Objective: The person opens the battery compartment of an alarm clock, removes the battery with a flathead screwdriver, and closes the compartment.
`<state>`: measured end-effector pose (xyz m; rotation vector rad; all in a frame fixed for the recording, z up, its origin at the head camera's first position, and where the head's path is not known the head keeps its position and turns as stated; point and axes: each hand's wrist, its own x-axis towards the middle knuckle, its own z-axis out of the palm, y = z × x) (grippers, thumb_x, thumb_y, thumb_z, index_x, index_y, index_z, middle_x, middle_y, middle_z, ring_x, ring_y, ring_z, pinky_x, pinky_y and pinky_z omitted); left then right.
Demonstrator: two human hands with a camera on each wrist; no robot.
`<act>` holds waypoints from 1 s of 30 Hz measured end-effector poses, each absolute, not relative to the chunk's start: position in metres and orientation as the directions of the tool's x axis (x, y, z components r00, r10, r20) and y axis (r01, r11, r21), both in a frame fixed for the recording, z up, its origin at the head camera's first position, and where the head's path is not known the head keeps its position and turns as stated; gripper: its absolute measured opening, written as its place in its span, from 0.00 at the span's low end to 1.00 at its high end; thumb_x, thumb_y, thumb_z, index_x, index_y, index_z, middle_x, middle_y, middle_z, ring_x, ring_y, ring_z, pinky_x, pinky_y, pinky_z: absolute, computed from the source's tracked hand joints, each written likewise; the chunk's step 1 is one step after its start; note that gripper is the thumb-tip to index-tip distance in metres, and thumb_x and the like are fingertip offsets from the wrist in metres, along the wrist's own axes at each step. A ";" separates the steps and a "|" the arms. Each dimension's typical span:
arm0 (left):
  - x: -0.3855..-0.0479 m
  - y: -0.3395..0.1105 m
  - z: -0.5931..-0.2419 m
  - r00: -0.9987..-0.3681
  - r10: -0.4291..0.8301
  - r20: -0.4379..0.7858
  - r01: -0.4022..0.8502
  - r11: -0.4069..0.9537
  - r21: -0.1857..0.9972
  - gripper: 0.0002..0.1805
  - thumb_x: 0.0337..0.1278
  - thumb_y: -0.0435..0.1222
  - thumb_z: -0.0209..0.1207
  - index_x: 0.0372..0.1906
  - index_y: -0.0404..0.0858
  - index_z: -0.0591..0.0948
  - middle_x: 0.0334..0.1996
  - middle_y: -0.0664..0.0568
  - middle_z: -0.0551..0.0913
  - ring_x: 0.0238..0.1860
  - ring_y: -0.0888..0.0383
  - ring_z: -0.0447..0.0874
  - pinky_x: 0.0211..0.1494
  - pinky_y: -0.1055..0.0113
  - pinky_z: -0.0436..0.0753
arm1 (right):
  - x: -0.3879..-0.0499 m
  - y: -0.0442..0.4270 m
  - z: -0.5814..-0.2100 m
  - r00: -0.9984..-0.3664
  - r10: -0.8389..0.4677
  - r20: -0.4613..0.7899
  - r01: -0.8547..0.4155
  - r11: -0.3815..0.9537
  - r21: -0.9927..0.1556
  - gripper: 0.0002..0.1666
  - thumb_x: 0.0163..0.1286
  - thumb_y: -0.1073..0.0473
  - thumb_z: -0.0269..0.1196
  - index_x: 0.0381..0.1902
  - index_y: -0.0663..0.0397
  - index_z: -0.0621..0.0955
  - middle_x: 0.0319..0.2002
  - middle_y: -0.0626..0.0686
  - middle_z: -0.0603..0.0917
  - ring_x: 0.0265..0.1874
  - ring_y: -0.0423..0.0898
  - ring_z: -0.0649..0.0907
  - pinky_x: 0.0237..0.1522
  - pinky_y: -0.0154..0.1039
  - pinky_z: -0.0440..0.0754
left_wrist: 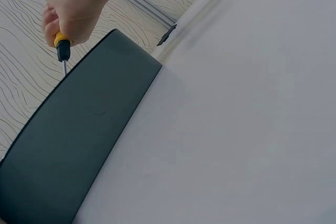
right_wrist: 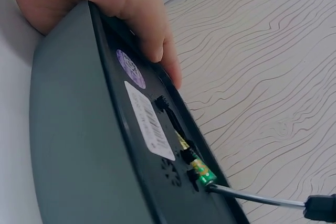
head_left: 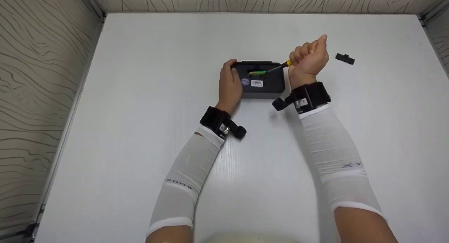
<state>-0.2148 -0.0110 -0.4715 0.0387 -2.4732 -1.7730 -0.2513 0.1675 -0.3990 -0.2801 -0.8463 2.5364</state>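
Right fingers [head_left: 303,51] tight round screwdriver [head_left: 284,65] aslant down-left to battery [head_left: 257,73] lengthwise in black box [head_left: 272,88], left fingers [head_left: 229,63] around its end

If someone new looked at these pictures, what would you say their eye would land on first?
Most likely the bright green-and-yellow battery sunk in the dark box that the left hand grips at one end. Next comes the yellow-handled screwdriver in the right hand, its tip at or near the battery. The small black piece also stands out, lying on the white table to the right of the right hand.
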 end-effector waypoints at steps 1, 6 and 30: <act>-0.215 -0.012 -0.471 -0.995 -0.077 0.066 0.037 0.326 0.945 0.21 0.81 0.31 0.37 0.71 0.34 0.66 0.70 0.43 0.69 0.74 0.53 0.63 0.72 0.74 0.60 | -0.252 0.167 -0.397 -0.878 0.473 -0.070 -0.345 -0.728 -0.593 0.35 0.86 0.52 0.39 0.13 0.51 0.53 0.09 0.46 0.53 0.06 0.38 0.53 0.12 0.31 0.45; -0.218 -0.015 -0.469 -0.994 -0.074 0.082 0.053 0.333 0.942 0.21 0.81 0.31 0.37 0.72 0.34 0.66 0.70 0.43 0.69 0.74 0.53 0.63 0.72 0.74 0.60 | -0.254 0.152 -0.389 -0.895 0.441 -0.072 -0.323 -0.750 -0.576 0.34 0.86 0.52 0.39 0.14 0.51 0.53 0.09 0.46 0.53 0.06 0.38 0.54 0.13 0.31 0.45; -0.216 -0.003 -0.469 -0.995 -0.065 0.071 0.045 0.330 0.943 0.21 0.81 0.32 0.38 0.72 0.35 0.66 0.70 0.45 0.70 0.74 0.55 0.64 0.72 0.75 0.59 | -0.242 0.151 -0.383 -0.911 0.410 0.043 -0.342 -0.694 -0.633 0.34 0.86 0.55 0.38 0.14 0.53 0.52 0.09 0.46 0.52 0.05 0.38 0.54 0.11 0.32 0.45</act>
